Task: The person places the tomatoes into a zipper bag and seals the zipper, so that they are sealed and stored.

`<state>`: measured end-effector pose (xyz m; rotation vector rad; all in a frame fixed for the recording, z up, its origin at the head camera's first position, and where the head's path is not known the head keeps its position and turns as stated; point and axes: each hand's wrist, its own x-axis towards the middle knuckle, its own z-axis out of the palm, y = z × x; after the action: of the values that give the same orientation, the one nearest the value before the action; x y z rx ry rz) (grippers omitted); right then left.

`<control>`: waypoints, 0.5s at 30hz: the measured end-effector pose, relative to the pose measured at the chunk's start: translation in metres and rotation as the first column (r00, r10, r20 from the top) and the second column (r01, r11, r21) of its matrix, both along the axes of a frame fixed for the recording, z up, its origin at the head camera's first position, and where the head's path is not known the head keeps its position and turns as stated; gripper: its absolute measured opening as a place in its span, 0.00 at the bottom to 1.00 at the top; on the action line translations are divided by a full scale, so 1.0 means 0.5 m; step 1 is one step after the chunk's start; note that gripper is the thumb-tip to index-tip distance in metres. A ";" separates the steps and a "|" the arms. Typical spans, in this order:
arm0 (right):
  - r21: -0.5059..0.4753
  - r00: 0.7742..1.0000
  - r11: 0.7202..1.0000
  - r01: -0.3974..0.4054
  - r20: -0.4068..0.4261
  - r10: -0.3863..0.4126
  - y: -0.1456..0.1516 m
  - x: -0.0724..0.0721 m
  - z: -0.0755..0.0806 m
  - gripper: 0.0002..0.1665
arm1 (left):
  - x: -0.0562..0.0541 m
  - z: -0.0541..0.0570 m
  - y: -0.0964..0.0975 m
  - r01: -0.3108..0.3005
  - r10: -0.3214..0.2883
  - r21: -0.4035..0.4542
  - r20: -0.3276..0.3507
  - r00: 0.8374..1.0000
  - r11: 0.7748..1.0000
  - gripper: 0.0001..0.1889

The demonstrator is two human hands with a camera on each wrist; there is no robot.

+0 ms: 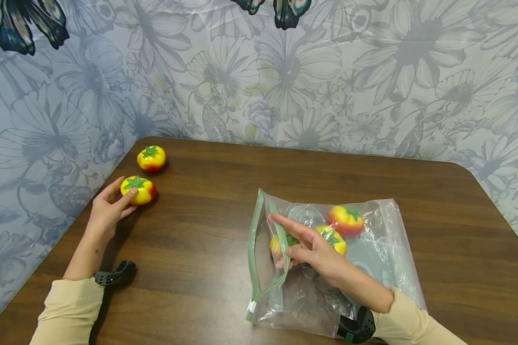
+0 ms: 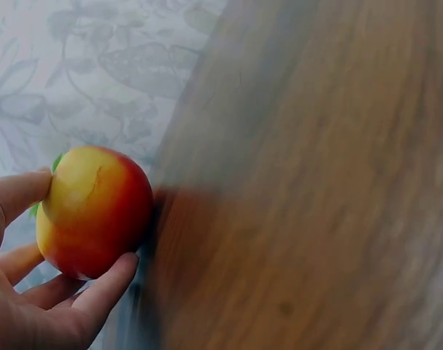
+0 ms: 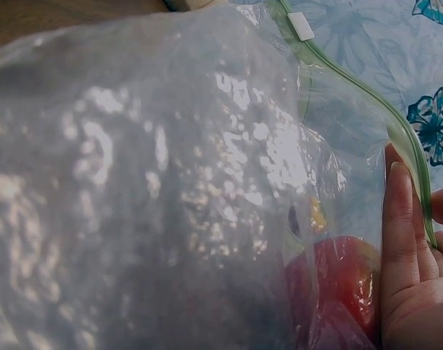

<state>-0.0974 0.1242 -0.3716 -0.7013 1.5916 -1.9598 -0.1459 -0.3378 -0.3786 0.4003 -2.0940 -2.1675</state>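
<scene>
My left hand [image 1: 108, 207] holds a yellow-and-red toy tomato [image 1: 141, 192] with a green leafy top, thumb on one side and fingers on the other. Whether it touches the table cannot be told. At the mouth of a clear zip bag [image 1: 393, 258], my right hand [image 1: 321, 254] pinches the green zip edge [image 1: 287, 261], with some fingers behind the film. Several similar toy tomatoes lie in the bag, one red and yellow [image 1: 345, 220] near its far side. In the right wrist view, a red tomato [image 3: 349, 281] shows through the film beside the fingers [image 3: 401, 240].
Another toy tomato [image 1: 151, 158] stands near the far left corner of the brown wooden table [image 1: 198, 249]. A white slider [image 1: 252, 306] sits at the near end of the bag's zip. Flower-patterned wall covering [image 1: 285, 86] rises behind the table.
</scene>
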 end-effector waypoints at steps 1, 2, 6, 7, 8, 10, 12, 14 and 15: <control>0.003 1.000 1.000 0.001 0.001 -0.001 0.000 0.000 0.000 0.38 | 0.000 0.000 0.002 0.003 -0.003 0.003 -0.008 1.000 1.000 0.41; 0.006 1.000 1.000 0.001 0.003 -0.001 0.000 0.000 0.000 0.38 | 0.000 0.000 0.004 0.006 -0.006 0.004 -0.016 1.000 1.000 0.41; 0.000 1.000 1.000 -0.008 0.007 0.008 0.000 -0.001 0.000 0.38 | -0.002 -0.001 0.011 0.011 -0.011 -0.008 -0.027 1.000 1.000 0.41; -0.004 1.000 1.000 -0.012 0.009 0.012 0.000 -0.001 0.000 0.38 | -0.002 -0.001 0.012 0.012 -0.013 -0.016 -0.027 1.000 1.000 0.41; -0.007 1.000 1.000 -0.014 0.010 0.014 0.000 -0.001 0.000 0.38 | -0.003 -0.001 0.014 0.013 -0.014 -0.023 -0.027 1.000 1.000 0.40; -0.012 1.000 1.000 -0.018 0.012 0.019 0.000 -0.001 0.000 0.38 | -0.003 -0.001 0.016 0.011 -0.012 -0.035 -0.027 1.000 0.999 0.40; -0.013 1.000 1.000 -0.019 0.011 0.019 0.000 -0.001 0.000 0.38 | -0.004 -0.002 0.019 0.014 -0.015 -0.047 -0.028 0.999 0.999 0.40; -0.011 1.000 1.000 -0.018 0.010 0.018 0.000 -0.001 0.000 0.38 | -0.004 -0.003 0.021 0.012 -0.013 -0.058 -0.030 0.999 0.998 0.39; -0.009 1.000 1.000 -0.017 0.010 0.017 0.000 -0.001 0.000 0.38 | -0.004 -0.003 0.022 0.011 -0.013 -0.062 -0.031 0.999 0.998 0.39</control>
<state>-0.0978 0.1240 -0.3714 -0.7052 1.5671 -1.9561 -0.1480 -0.3269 -0.3800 0.3464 -2.1461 -2.0947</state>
